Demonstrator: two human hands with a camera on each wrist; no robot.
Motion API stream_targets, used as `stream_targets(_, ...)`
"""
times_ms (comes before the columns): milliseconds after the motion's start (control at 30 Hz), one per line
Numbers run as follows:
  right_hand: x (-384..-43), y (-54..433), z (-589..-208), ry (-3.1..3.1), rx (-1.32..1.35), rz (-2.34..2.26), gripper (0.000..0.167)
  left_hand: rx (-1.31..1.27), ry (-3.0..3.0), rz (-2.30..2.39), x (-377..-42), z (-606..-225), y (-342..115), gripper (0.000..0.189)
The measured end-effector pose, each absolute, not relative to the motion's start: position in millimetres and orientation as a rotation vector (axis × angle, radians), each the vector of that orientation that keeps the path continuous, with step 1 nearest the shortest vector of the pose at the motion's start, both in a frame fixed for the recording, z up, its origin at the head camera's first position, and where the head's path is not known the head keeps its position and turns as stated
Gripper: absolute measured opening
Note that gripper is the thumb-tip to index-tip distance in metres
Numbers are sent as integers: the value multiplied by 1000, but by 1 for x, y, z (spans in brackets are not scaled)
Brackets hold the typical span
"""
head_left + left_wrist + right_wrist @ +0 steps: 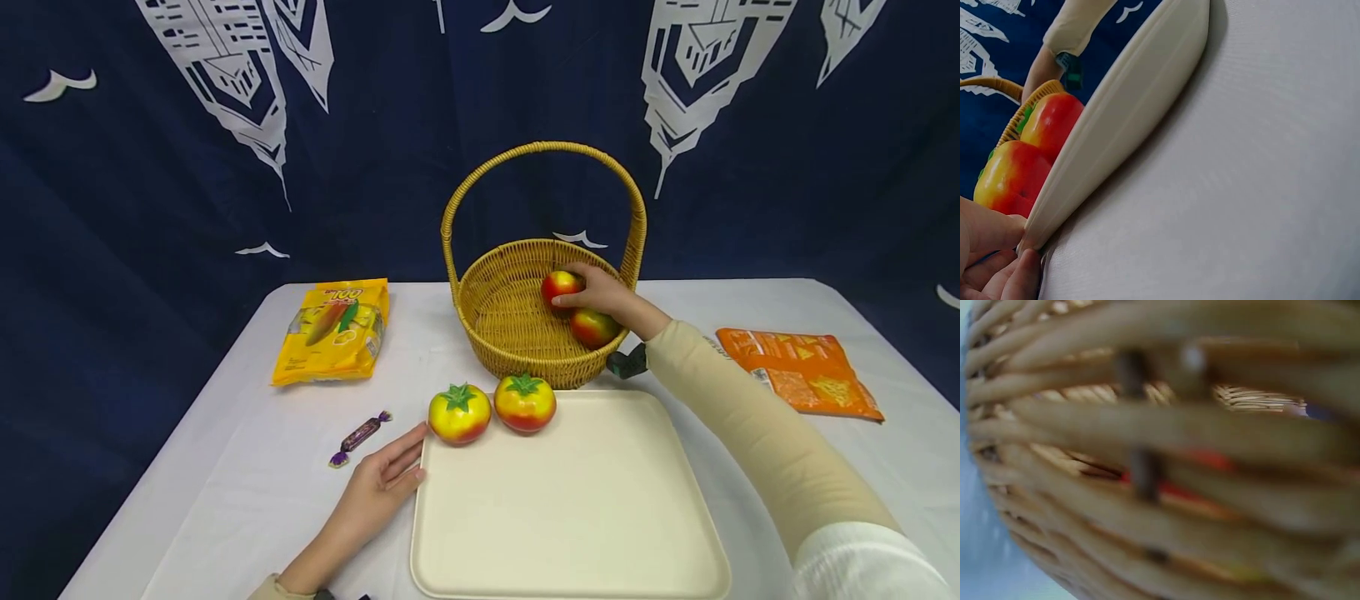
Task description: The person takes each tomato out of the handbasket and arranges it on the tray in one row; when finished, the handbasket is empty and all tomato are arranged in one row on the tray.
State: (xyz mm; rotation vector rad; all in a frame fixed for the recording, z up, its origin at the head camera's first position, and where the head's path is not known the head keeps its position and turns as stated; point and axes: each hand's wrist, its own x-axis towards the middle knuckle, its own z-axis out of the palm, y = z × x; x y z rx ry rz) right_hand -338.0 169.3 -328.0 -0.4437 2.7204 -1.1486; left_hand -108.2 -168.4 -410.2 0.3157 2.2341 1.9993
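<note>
In the head view, my right hand reaches into a wicker basket and grips a red-and-yellow fruit. A second fruit lies just below that hand, against the basket's right side. My left hand is at the left edge of a cream tray; the left wrist view has its thumb and fingers pinching the tray's rim. Two yellow-red tomatoes with green leafy tops sit side by side at the tray's far left. Basket weave hides the right hand in the right wrist view.
A yellow candy bag lies at the back left, with a purple wrapped candy nearer the left hand. An orange snack bag lies on the right beyond the right arm. The basket's tall handle arches over its opening.
</note>
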Motion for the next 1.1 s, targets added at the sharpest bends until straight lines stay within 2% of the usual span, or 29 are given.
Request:
stream_targets(267, -334, 169, -333, 2721, -431, -1157, 67, 331, 2216, 1995, -105, -412, -167, 52)
stream_targets(533, -311, 176, -337, 2596, -435, -1435, 63, 316, 2214, 1934, -95, -420, -168, 53)
stream_targets(833, -263, 194, -310, 2529, -716, -1683, 59, 337, 2240, 1955, -102, -414, -168, 53)
stream_targets(1100, -214, 213, -313, 2476, -886, -1789, 60, 337, 2235, 1997, -105, -409, -168, 52)
